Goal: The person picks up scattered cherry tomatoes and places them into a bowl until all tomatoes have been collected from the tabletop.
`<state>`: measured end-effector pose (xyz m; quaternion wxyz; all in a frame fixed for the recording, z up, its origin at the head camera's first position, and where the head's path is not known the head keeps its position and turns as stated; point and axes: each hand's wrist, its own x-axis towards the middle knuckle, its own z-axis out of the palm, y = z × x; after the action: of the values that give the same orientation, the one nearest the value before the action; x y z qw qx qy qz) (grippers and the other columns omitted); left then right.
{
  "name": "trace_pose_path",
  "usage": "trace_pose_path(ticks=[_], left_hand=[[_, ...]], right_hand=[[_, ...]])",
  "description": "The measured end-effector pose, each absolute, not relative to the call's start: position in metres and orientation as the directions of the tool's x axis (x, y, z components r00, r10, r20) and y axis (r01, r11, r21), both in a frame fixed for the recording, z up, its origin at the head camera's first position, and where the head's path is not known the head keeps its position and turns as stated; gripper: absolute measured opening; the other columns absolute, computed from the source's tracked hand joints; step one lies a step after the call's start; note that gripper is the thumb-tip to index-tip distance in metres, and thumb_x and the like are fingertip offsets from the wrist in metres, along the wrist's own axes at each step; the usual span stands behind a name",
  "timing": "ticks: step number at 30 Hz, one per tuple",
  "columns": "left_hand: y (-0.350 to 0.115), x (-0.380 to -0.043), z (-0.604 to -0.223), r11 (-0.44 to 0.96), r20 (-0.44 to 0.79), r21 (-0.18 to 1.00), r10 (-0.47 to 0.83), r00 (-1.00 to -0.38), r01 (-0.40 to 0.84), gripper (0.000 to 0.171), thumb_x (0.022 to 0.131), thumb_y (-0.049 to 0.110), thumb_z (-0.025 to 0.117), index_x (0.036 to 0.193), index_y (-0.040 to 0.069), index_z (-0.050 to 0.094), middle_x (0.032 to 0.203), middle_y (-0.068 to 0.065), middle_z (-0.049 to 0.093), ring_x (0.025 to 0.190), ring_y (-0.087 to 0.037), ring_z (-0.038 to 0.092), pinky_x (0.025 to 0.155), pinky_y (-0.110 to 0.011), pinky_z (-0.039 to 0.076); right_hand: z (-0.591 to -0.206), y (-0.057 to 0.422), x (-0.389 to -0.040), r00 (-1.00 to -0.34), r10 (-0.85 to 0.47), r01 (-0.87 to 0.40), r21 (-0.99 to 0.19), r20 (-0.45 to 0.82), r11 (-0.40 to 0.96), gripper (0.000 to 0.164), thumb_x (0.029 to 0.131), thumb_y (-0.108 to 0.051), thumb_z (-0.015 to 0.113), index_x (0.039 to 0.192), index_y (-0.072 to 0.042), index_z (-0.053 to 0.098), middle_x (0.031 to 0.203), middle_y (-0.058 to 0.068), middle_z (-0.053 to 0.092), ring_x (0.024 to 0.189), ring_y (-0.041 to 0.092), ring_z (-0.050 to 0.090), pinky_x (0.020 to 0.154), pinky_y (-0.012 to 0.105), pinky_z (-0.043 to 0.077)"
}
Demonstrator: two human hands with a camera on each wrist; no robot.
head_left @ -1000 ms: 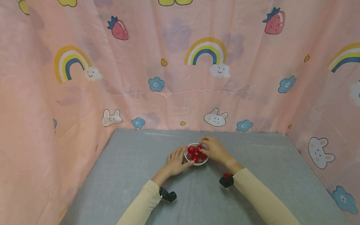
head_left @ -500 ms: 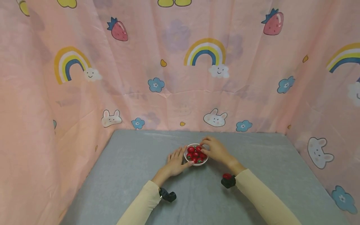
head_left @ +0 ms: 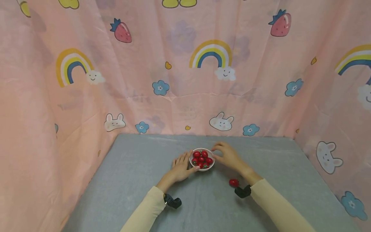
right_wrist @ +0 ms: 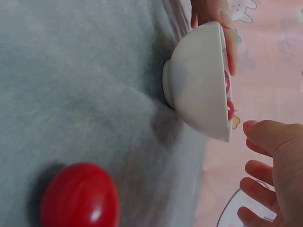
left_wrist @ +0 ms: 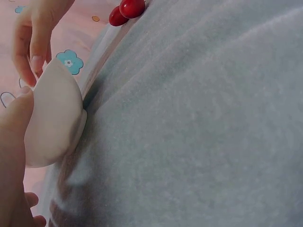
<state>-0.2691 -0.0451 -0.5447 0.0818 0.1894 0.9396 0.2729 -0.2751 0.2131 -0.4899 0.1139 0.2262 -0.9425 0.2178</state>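
A small white bowl (head_left: 213, 165) stands on the grey tabletop, filled with several red cherry tomatoes (head_left: 201, 159). My left hand (head_left: 180, 167) rests against its left side, fingers extended along the outside and thumb at the near rim. Just off the right rim hovers my right hand (head_left: 229, 157), its fingers loosely bent with nothing between them. In the right wrist view the right thumb (right_wrist: 265, 135) is apart from the bowl (right_wrist: 196, 78). A loose cherry tomato (head_left: 233, 182) lies on the table near the right wrist; the left wrist view shows two loose cherry tomatoes (left_wrist: 131, 8) together.
A grey cloth (head_left: 139, 161) covers the table. Behind it and at both sides hangs a pink curtain (head_left: 185, 106) printed with rainbows, rabbits and flowers. Black wrist cameras (head_left: 173, 202) jut from both sleeves low over the table.
My right hand has drawn back to the right, from over the tomatoes to outside the rim. The loose tomato by the right wrist now shows more fully. My left hand stays put.
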Motion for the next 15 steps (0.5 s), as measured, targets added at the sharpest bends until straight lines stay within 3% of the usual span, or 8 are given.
trace_pose_path(ticks=[15], left_hand=[[-0.045,-0.271,-0.548,0.773,-0.028,0.544,0.406,-0.913,0.327,0.091,0.091,0.073,0.045,0.161,0.029,0.008,0.167,-0.012,0.018,0.152,-0.039,0.019,0.118,-0.063,0.014]], right_hand=[[-0.503,0.254,-0.251,-0.891,-0.339,-0.441,-0.4,0.302,0.803,0.025,0.089,-0.022,0.074,0.11,-0.008,0.072,0.117,0.01,0.064,0.114,0.032,0.059,0.099,0.055,0.048]])
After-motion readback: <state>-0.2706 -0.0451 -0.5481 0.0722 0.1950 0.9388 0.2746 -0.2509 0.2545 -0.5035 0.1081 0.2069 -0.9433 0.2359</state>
